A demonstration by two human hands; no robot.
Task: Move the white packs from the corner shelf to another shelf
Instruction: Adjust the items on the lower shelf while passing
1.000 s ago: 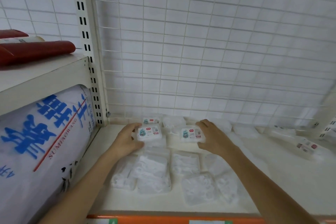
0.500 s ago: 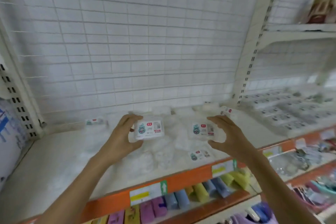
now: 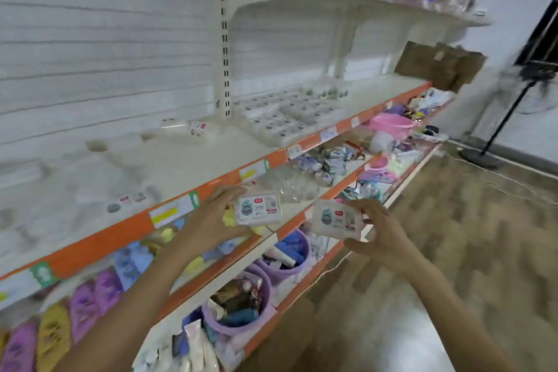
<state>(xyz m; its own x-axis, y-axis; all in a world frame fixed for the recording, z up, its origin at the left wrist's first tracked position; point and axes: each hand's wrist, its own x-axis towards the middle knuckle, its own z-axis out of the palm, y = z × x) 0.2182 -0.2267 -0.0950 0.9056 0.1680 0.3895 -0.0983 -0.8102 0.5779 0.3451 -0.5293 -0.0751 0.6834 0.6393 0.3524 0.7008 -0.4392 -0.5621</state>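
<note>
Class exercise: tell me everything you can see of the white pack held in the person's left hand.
The white pack is a small rectangular packet, seemingly soft plastic wrap with rounded edges. Its printed face is turned toward the camera: a round bluish picture at the left, a small red mark above, dark print too blurred to read at the right. It is held in the air, long side roughly level, in front of the orange shelf edge. The left hand grips it, fingers over the top and thumb beneath. Nothing else touches it.

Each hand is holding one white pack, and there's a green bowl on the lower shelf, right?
Not quite. The left hand and right hand do each hold a white pack, but the head view shows the bowl is pink, not green.
</note>
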